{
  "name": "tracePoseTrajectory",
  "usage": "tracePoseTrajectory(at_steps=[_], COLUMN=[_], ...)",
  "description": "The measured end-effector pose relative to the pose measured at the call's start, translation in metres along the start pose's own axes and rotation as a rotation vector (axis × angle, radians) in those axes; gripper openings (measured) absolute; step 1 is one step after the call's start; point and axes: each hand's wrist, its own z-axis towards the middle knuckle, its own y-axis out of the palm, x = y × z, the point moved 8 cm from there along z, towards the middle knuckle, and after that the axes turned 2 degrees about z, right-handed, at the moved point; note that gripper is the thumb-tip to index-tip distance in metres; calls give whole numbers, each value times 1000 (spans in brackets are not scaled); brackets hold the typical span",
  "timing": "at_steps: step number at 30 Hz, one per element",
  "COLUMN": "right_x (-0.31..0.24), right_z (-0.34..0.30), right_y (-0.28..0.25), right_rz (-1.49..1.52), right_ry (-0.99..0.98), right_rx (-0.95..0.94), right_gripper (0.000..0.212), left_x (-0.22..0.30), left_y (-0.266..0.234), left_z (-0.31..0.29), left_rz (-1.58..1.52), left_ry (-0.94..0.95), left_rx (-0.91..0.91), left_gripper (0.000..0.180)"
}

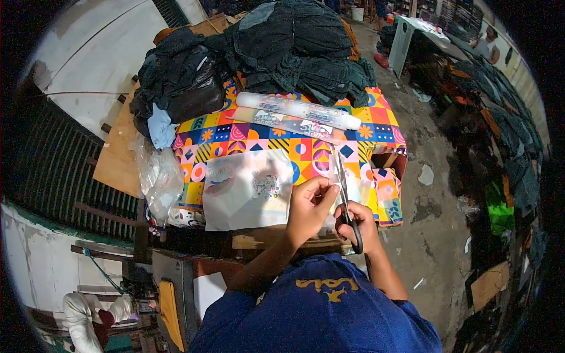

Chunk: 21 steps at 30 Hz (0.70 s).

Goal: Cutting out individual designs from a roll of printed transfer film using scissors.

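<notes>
My right hand (pixel 359 220) is closed around the black handles of a pair of scissors (pixel 343 188), whose blades point away from me over the table. Close beside the blades, my left hand (pixel 312 209) pinches the edge of a thin translucent film piece (pixel 351 191) between thumb and fingers. To the left of that hand lies a whitish printed film sheet (pixel 229 194) with small coloured marks. Farther back rests a roll of clear printed film (pixel 294 109), and a flatter printed film strip (pixel 273 122) lies along its near side.
A colourful patterned cloth (pixel 226 143) covers the table. Dark folded garments (pixel 288 44) are heaped at the back, beside a black plastic bag (pixel 197 79). Crumpled clear plastic (pixel 160 182) hangs at the left edge. More dark clothes (pixel 506 117) and a person (pixel 487 46) are at right.
</notes>
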Motion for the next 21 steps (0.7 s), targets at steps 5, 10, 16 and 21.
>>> tracePoseTrajectory(at_steps=[5,10,16,21], right_x=[6,2,5,8], right_z=[-2,-3,-1,4], right_y=[-3,-7,-7,-10], right_rz=[-17,-63,-9,-105], right_ry=[22,4,53,44], right_rx=[-16,-51,-121,-112], right_gripper=[32,33,33,53], left_x=[0,6,9,10], left_y=[-3,-2,-3,-6], left_z=[3,5,10,15], left_rz=[105,164,178,231], left_ry=[-42,-11,-71,-63], left_rx=[-90,-177,-250,-289], left_gripper=[8,6,5,6])
